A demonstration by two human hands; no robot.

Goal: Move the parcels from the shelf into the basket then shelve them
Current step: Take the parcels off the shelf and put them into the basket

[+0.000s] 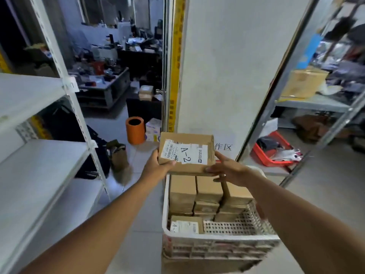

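Note:
I hold a brown cardboard parcel (pixel 186 153) with a white label reading "A-2" above the far end of the white plastic basket (pixel 217 239). My left hand (pixel 158 167) grips its left edge, thumb on top. My right hand (pixel 227 170) holds its right lower corner, fingers curled under it. Several more brown parcels (pixel 197 191) stand packed in the basket, and one labelled parcel (pixel 186 224) lies at its near left. The white shelf (pixel 37 163) on my left has bare boards.
An orange cylinder (pixel 135 130) and a small white box stand on the floor ahead. A brown paper bag (pixel 118 157) sits by the shelf post. A metal rack (pixel 308 103) with a cardboard box and a red crate (pixel 270 153) stands on the right. A white wall panel is straight ahead.

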